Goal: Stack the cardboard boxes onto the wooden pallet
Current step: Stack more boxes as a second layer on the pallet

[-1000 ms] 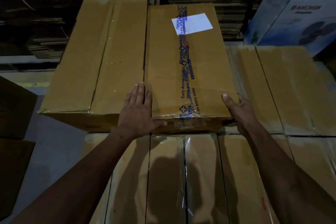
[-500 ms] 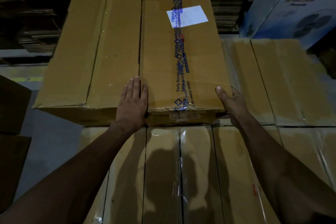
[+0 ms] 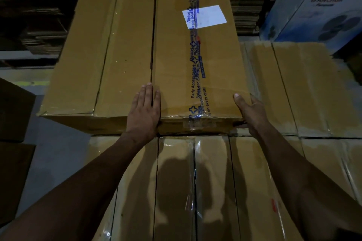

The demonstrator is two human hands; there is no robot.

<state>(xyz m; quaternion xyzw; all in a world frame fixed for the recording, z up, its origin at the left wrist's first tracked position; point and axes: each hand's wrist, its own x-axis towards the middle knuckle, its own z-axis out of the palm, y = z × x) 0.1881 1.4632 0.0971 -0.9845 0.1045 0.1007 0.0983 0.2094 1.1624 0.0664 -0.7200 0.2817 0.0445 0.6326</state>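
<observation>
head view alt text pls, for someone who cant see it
Two bare hands steady a printed-tape box atop a stack of cardboard boxes: the left hand lies flat at its seam with a plain box, the right hand grips its near right corner. A blue-and-white carton stands behind.

A dim warehouse: taped cardboard boxes (image 3: 195,60) stacked before flattened cartons (image 3: 244,11).

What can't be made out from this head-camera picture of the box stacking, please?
- Wooden pallet: hidden in the head view under the lower layer of boxes.
- Right hand: its fingers are hidden behind the corner of the taped box; only the thumb shows.
- White label: print too small and washed out to read.
- Blue-and-white box: cut off by the top and right edges.
- Background shelves: too dark to identify their contents.
</observation>
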